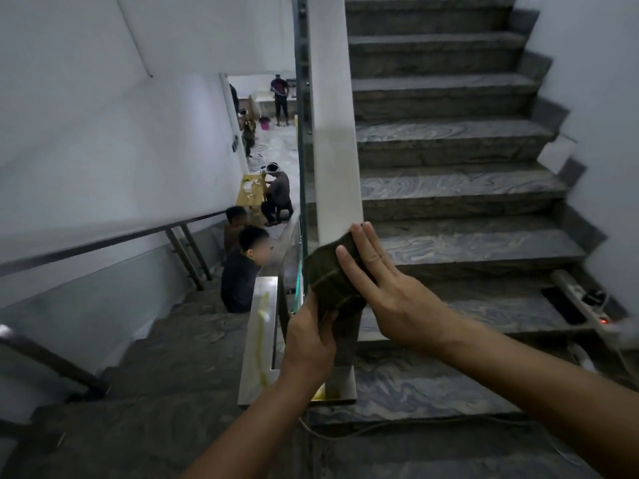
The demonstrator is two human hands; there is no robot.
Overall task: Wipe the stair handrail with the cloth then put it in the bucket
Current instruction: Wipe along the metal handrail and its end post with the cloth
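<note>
A dark green folded cloth [326, 276] lies over the lower end of the white handrail [333, 133], which rises alongside the upward stairs. My left hand [309, 340] grips the cloth's lower edge from below. My right hand [377, 288] lies flat on top of the cloth with its fingers stretched out, pressing it against the rail. No bucket is near my hands; a small pink bucket [264, 123] stands far below on the lower floor.
Grey marble stairs [449, 188] climb ahead on the right. A glass panel [301, 167] edges the rail. Two children [247, 267] sit on the downward steps at left. A dark wall rail [103, 242] runs there. A power strip [587, 302] lies on a step at right.
</note>
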